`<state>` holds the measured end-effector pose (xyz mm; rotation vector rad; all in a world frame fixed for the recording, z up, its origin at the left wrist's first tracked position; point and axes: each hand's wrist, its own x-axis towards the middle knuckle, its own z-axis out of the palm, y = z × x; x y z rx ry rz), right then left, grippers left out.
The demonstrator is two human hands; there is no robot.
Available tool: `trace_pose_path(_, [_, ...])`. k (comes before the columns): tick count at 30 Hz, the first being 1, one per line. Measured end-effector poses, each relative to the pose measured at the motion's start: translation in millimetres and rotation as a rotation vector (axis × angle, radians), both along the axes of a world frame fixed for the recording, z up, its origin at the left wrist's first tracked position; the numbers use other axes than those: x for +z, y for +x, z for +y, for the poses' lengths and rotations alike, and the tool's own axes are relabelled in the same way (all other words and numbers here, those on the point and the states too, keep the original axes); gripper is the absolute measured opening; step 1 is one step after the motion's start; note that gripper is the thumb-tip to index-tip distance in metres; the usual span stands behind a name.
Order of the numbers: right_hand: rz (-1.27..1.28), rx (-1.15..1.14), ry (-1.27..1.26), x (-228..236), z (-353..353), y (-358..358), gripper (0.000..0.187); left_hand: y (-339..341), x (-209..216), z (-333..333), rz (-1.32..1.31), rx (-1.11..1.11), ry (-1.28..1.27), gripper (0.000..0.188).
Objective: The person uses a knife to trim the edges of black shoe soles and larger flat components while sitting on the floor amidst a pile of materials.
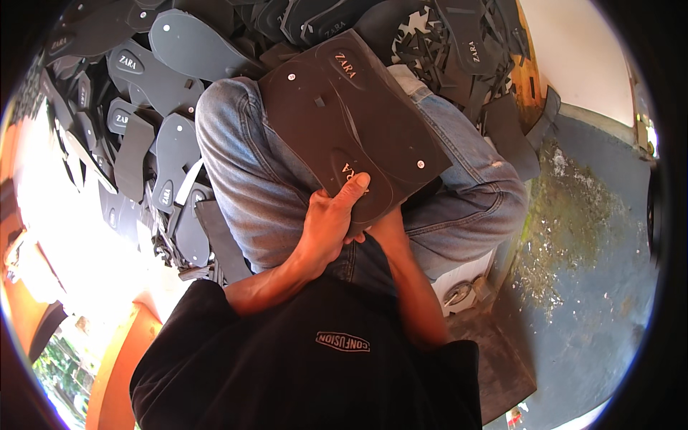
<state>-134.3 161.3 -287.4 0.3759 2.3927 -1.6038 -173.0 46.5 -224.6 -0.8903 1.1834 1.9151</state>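
A dark brown foam sheet (308, 129) lies tilted across my lap, with the outlines of two shoe soles cut into it head to tail. My left hand (331, 215) grips its near end, the thumb pressed on the top face over a sole's heel and the other fingers curled under. Beneath the near edge, beside the left hand, sits my right hand (388, 228). The sheet covers most of its fingers, so their pose is hidden. A small dark scrap (319, 102) rests on the sheet.
Loose dark soles (197, 44) are heaped ahead and to the left. Black offcuts (430, 57) pile up at the far right. My crossed legs in jeans (236, 143) lie under the sheet. A brown box-like block (494, 351) stands at the right on the grey floor (588, 287).
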Motion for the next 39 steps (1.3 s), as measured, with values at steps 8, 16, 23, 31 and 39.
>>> trace_pose_path(8, [0.224,-0.042,-0.015,-24.8,-9.6,-6.3,0.030,1.1,-5.0,-1.2,0.012,-0.014,0.067,0.035])
trace_pose_path(16, [0.232,-0.057,0.004,-34.1,-12.4,-22.6,0.030,-0.8,0.6,-0.8,0.012,0.031,0.062,0.038])
trace_pose_path(23, [0.182,-0.065,0.014,-39.5,-3.9,-35.8,0.030,-2.6,6.4,-6.3,-0.038,-0.016,0.068,0.038])
trace_pose_path(31, [0.153,-0.053,0.029,-36.8,-6.7,-43.4,0.031,2.8,4.7,-22.2,-0.047,-0.031,0.100,0.038])
trace_pose_path(39, [0.134,-0.043,0.062,-40.5,-10.7,-56.2,0.031,7.4,7.9,-43.2,0.002,-0.082,0.134,0.041])
